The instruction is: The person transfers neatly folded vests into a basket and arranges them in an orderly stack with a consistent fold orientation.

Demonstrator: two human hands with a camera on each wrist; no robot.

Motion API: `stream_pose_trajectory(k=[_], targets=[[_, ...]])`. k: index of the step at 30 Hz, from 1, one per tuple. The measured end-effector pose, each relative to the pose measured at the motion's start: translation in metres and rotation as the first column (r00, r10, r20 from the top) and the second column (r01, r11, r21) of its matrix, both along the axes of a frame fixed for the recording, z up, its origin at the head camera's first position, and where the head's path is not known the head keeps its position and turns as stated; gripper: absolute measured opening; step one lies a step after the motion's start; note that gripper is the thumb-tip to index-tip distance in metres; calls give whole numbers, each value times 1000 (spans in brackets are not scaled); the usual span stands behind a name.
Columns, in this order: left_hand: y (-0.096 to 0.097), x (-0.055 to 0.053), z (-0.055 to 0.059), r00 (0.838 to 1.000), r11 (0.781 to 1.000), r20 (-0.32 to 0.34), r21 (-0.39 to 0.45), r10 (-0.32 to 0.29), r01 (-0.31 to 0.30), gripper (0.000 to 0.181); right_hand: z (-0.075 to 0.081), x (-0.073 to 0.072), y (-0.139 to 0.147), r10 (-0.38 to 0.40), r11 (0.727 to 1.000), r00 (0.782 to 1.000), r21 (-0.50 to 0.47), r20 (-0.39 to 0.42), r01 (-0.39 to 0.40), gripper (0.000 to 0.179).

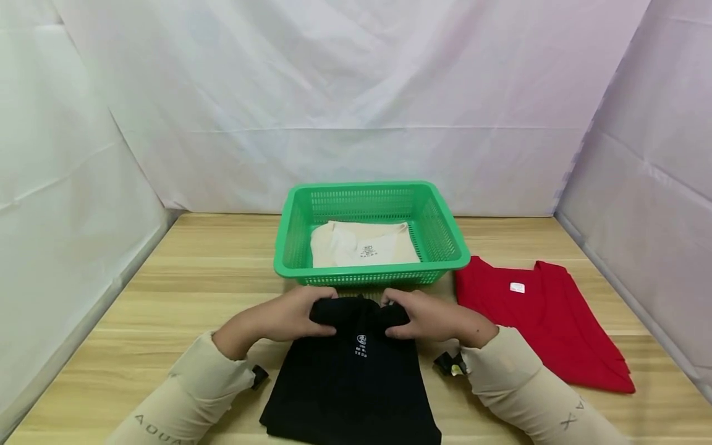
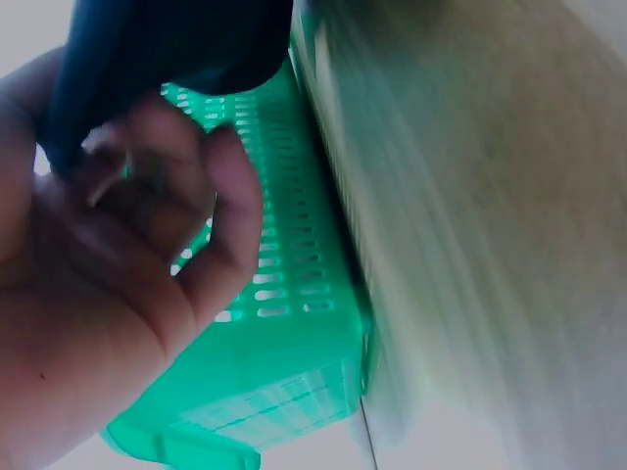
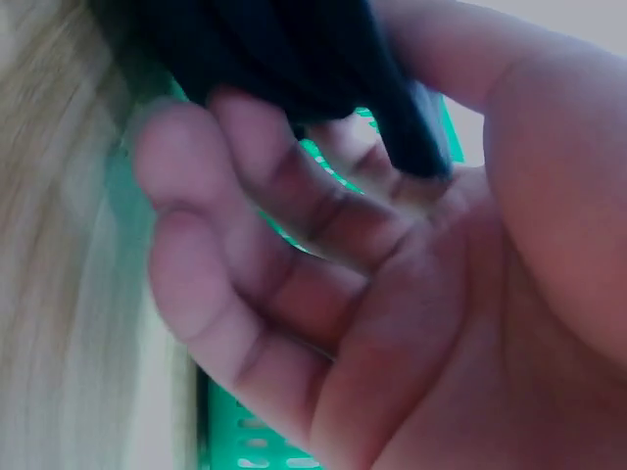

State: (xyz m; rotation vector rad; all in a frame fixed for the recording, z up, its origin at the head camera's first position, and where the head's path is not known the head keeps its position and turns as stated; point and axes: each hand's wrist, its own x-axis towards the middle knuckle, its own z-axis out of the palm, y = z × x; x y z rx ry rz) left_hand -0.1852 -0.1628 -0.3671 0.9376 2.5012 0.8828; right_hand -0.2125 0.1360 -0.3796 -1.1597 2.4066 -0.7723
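Observation:
A black folded garment (image 1: 356, 383) with small white print lies in front of me, its far end lifted a little off the table. My left hand (image 1: 292, 314) grips its far left corner between thumb and fingers. On the far right corner, my right hand (image 1: 425, 315) holds the cloth the same way. Both wrist views show dark cloth (image 2: 186, 49) tucked between thumb and curled fingers. Just beyond the hands stands a green plastic basket (image 1: 372, 269), with a folded cream garment (image 1: 356, 244) inside it.
To the right a red folded garment (image 1: 539, 321) with a white label lies on the wooden table (image 1: 211, 266), close beside the basket and right forearm. White cloth walls (image 1: 356, 93) stand behind the table and at both sides.

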Motion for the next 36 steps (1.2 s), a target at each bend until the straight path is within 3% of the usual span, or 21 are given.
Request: stream_pose_trajectory(k=[6,15,20,24,29,36], targets=[[-5,3,3,990,993,111,-60,-90,97,41,-5,0,2,17,997,1000,76,22,-19,38],[-7,6,0,988,984,153,-174,-14,41,78,-6,-3,1,11,995,996,98,90,-20,31],[-6,10,-6,996,976,86,-216,-3,22,89,-10,1,1,-11,991,990,132,138,-7,18],[-4,13,-9,998,974,69,-224,-6,22,85,-14,6,1,-7,992,987,125,163,-13,21],[-4,15,-7,993,968,117,-250,5,24,29,-14,7,1,29,994,984,103,173,-48,19],[-6,17,-3,976,977,216,-212,12,35,24,-9,6,0,41,991,987,117,156,-60,20]])
